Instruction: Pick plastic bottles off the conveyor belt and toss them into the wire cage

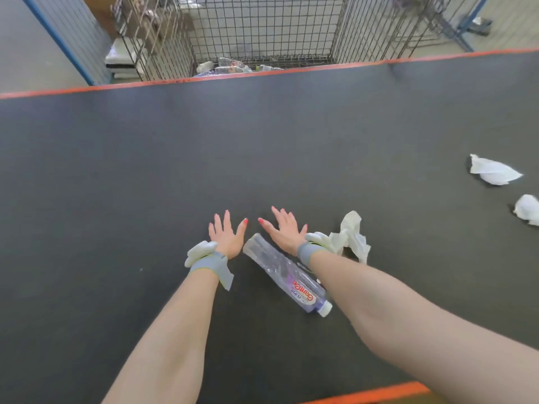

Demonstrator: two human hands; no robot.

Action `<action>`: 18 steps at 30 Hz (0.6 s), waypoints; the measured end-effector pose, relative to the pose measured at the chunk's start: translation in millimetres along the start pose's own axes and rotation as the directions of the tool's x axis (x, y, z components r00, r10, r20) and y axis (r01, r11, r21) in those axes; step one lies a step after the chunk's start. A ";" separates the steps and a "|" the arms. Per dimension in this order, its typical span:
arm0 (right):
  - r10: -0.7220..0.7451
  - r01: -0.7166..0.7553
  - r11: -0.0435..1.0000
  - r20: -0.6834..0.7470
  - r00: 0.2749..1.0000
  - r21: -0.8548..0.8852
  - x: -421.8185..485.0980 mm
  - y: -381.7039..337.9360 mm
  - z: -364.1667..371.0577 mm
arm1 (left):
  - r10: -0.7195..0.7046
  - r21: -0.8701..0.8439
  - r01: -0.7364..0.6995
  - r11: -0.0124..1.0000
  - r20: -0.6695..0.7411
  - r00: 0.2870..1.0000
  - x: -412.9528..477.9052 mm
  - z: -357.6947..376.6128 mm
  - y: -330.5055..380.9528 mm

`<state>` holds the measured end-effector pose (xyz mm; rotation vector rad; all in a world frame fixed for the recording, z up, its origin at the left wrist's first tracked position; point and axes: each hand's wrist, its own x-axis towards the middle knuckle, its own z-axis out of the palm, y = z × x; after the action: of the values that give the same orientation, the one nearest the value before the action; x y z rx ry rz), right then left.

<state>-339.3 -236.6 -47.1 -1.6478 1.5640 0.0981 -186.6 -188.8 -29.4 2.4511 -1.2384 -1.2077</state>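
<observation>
A clear plastic bottle [287,277] with a purple label and a white cap lies on its side on the dark conveyor belt [204,158], between my forearms, cap toward me. My left hand [227,234] hovers flat with fingers spread, just left of the bottle's base. My right hand [284,230] is also spread flat, just beyond the bottle's base, holding nothing. The wire cage [262,33] stands past the belt's far orange edge, with several bottles [233,65] at its bottom.
Crumpled white paper [351,236] lies right beside my right wrist. Two more white scraps [493,170] [528,209] sit at the belt's right side. A blue-framed mesh panel [73,39] stands at far left. The near orange belt edge [379,393] shows at the bottom.
</observation>
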 end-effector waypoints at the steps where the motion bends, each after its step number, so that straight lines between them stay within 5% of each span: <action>1: -0.031 0.030 1.000 0.045 0.999 0.005 -8.2 5.0 -6.1 | 0.003 -0.020 -0.003 1.000 0.002 1.000 -4.7 2.3 8.5; 5: -0.107 0.153 0.961 0.202 0.974 -0.230 -31.2 32.5 -5.2 | 0.034 -0.020 -0.034 0.999 -0.002 0.999 -15.6 6.3 25.7; 10: -0.087 0.094 0.934 0.035 0.996 -0.346 -47.9 56.3 -21.3 | 0.101 0.043 -0.101 0.994 0.004 0.995 -22.9 8.2 51.4; 18: -0.015 0.009 0.988 -0.040 0.999 -0.154 9.0 1.9 -82.6 | 0.091 0.105 -0.089 0.990 -0.012 0.996 3.0 -21.7 74.6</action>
<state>-378.1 -293.1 -0.1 -1.7887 1.6105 0.1838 -215.9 -244.3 16.5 2.4417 -1.4253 -1.1249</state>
